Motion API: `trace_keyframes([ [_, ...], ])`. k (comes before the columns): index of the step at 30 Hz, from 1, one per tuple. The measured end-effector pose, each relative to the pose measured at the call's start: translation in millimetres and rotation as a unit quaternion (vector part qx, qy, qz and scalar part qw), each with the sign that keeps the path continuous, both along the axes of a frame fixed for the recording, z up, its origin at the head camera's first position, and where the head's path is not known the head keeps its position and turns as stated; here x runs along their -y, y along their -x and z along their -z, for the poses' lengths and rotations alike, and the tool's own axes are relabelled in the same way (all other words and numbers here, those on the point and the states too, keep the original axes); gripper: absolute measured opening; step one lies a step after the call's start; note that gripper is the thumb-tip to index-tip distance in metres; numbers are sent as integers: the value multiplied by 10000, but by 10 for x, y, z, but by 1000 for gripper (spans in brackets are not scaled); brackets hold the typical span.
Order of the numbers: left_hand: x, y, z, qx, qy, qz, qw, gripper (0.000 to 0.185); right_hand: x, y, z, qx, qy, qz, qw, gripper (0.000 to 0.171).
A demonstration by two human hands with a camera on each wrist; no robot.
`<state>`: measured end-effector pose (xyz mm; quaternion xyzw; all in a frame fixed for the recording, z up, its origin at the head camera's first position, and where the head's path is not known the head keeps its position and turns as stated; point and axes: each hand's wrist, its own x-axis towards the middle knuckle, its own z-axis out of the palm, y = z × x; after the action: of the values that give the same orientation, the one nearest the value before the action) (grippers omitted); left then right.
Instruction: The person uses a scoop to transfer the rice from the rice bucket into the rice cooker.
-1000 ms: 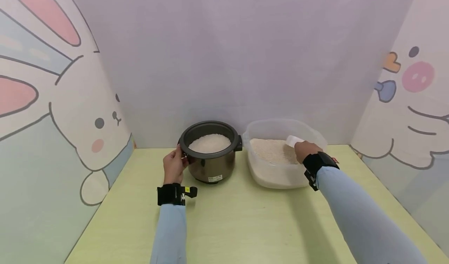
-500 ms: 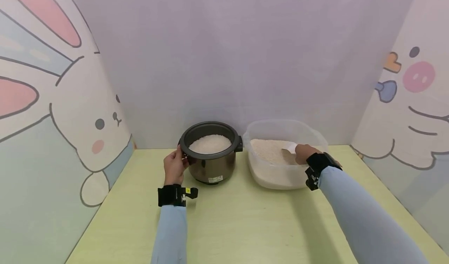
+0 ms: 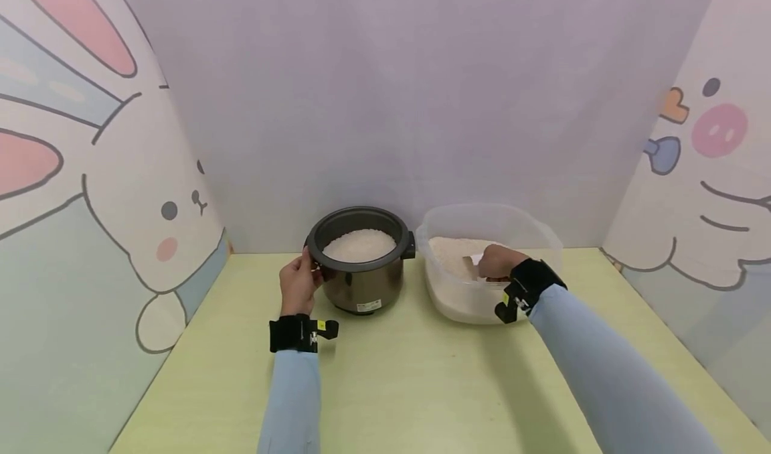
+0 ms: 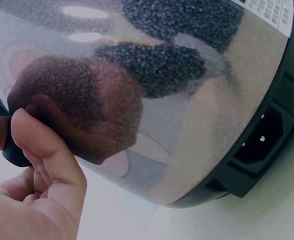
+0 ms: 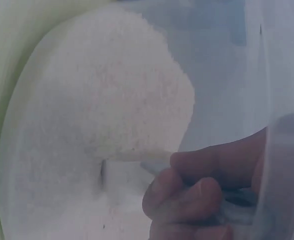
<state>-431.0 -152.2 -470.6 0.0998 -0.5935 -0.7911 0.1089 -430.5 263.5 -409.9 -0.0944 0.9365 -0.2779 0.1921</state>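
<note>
A dark metallic rice cooker point(image 3: 361, 285) without a lid stands at the back of the table, with white rice point(image 3: 359, 246) inside. My left hand point(image 3: 297, 286) holds its black side handle point(image 4: 15, 150) between thumb and fingers. To the right is a translucent plastic bin point(image 3: 448, 301) partly filled with rice point(image 3: 448, 252). Inside this bin, my right hand point(image 3: 501, 262) grips a whitish scoop point(image 3: 473, 265). Through the bin's wall, the right wrist view shows curled fingers point(image 5: 197, 200) and the scoop's edge against the rice; much of the scoop is hidden.
A pale green table point(image 3: 397, 387) carries both vessels. Behind them hangs a plain lilac backdrop point(image 3: 385, 106). Cartoon-printed panels flank the table, a rabbit point(image 3: 138, 199) on the left. Low on the cooker is a power socket point(image 4: 261, 139).
My right hand first drew the scoop slightly right and lower into the rice, then moved left across the bin. The left hand and rice cooker stay in place.
</note>
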Motion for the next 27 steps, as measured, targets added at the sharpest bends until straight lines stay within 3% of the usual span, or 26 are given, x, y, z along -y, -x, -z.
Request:
trace_keyframes([
  [1, -1, -2, 7, 9, 9, 3, 10000, 45, 192, -187, -205, 234, -16, 378, 9990, 45],
  [2, 2, -4, 15, 18, 7, 1, 10000, 45, 265, -246, -256, 226, 80, 397, 9989, 46],
  [14, 11, -16, 0, -1, -11, -62, 10000, 43, 330, -261, -133, -53, 771, 577, 9953, 40],
  [20, -1, -1, -20, 17, -9, -26, 10000, 42, 336, -257, -150, -10, 802, 705, 9943, 38],
  [27, -6, 14, 5, 45, 32, -24, 10000, 45, 327, -277, -139, -187, 773, 441, 9959, 37],
])
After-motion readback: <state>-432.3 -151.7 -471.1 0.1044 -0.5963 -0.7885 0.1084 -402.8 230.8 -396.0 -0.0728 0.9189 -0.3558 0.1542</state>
